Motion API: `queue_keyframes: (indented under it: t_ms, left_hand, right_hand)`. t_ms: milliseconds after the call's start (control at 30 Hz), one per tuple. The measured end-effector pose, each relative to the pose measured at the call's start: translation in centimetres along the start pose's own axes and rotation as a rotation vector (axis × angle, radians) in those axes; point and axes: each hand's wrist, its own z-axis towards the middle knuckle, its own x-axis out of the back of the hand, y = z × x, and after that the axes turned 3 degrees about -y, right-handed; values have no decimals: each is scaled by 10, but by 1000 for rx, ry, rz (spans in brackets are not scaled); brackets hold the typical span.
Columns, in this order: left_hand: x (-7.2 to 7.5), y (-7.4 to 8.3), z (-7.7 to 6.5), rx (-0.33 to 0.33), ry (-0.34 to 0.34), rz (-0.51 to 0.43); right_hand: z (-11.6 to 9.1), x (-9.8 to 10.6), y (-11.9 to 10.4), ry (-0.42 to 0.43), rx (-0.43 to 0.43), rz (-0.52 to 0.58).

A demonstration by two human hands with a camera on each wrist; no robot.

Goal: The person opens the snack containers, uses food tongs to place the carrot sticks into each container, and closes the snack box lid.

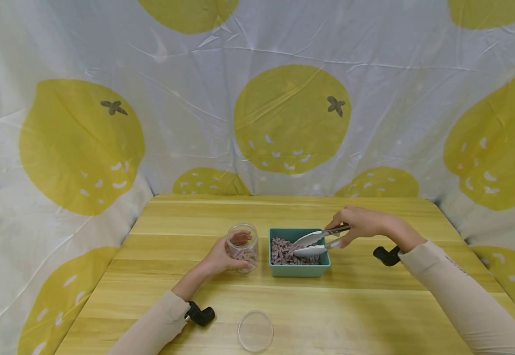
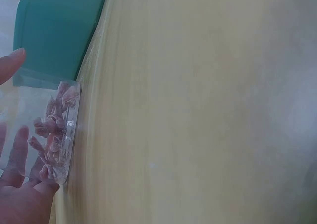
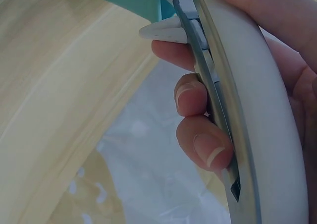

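Head view: left hand [image 1: 219,258] gripping clear jar [image 1: 243,250] beside green box [image 1: 299,271]; right hand [image 1: 360,223] gripping tongs [image 1: 312,239] among pinkish strips [image 1: 280,252] inside box; weak squeeze risking strips slipping onto table [image 1: 355,310].

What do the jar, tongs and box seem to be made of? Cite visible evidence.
Jar: glossy glass or hard plastic; its walls are transparent. Tongs: likely polished metal, at least toward the silvery, shining ends. Box: probably smooth plastic, judging by its even, opaque teal walls.
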Motion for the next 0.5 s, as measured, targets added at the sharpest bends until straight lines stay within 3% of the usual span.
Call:
queue_keyframes:
  t_ms: [500]
  left_hand:
    - [0,-2,1,0,1,-15]
  right_hand:
    - [-11,9,7,48,63,14]
